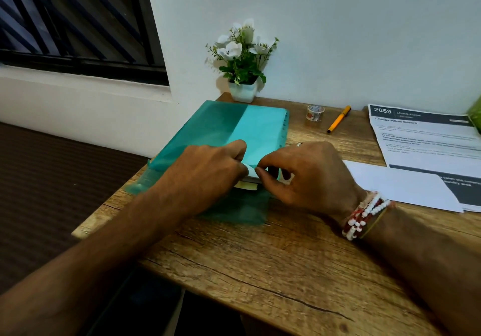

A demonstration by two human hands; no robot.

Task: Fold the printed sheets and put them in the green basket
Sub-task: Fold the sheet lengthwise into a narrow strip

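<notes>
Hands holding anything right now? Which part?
The right hand pinches the near corner of a white sheet inside the teal folder; the left hand grips the same near edge beside it.

This looks like a study corner in a home or small office. A wood-grain desk (260, 257) stands against a plain white wall (364, 36), beside a barred window (78, 23). A small white pot of white flowers (243, 91) sits at the back. Stationery lies about: a tape roll (315, 113), an orange pen (339, 119), a teal folder (234, 125) and printed sheets (426, 138)
</notes>
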